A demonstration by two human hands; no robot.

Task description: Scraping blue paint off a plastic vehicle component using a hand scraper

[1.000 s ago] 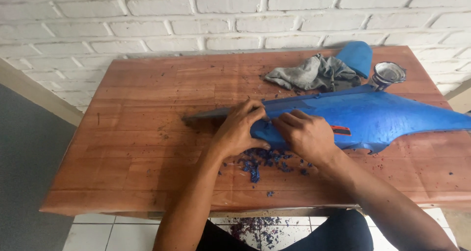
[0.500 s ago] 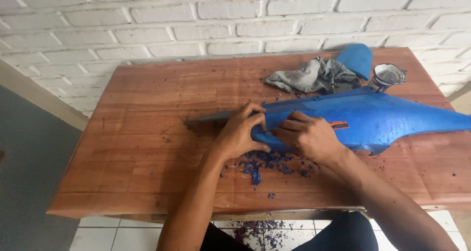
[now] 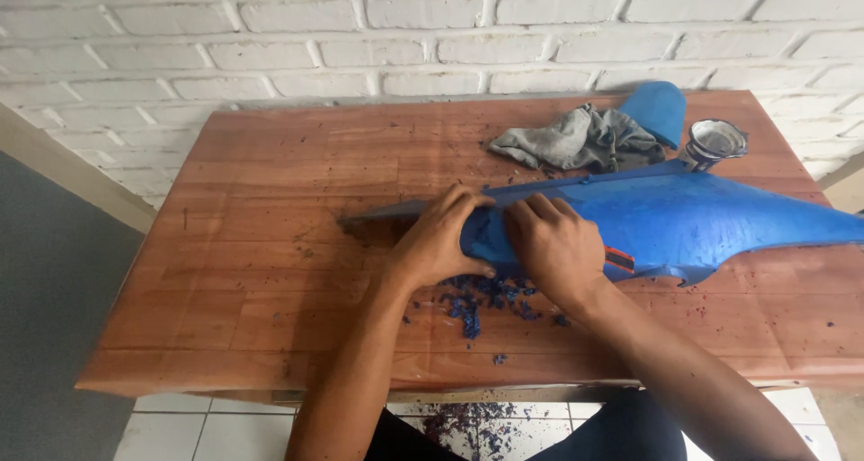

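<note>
A long blue curved panel [image 3: 711, 218] lies across the right half of the wooden table [image 3: 270, 245], its grey pointed tip reaching left. My left hand [image 3: 441, 240] grips the panel near that tip, fingers curled over its upper edge. My right hand [image 3: 553, 249] presses on the blue surface just to the right, fingers bent; a small tool with an orange part [image 3: 618, 258] shows at its heel. Whether that hand holds it I cannot tell. Blue paint flakes [image 3: 481, 297] lie on the table below both hands.
A crumpled grey rag [image 3: 576, 141], a second blue piece [image 3: 661, 110] and a small open metal can [image 3: 715, 143] sit at the table's back right. A white brick wall [image 3: 432, 38] runs behind. More blue flakes lie on the tiled floor [image 3: 468, 425] below.
Both hands stay on the panel near its tip, with only slight shifts of the fingers. The panel has not visibly moved.
</note>
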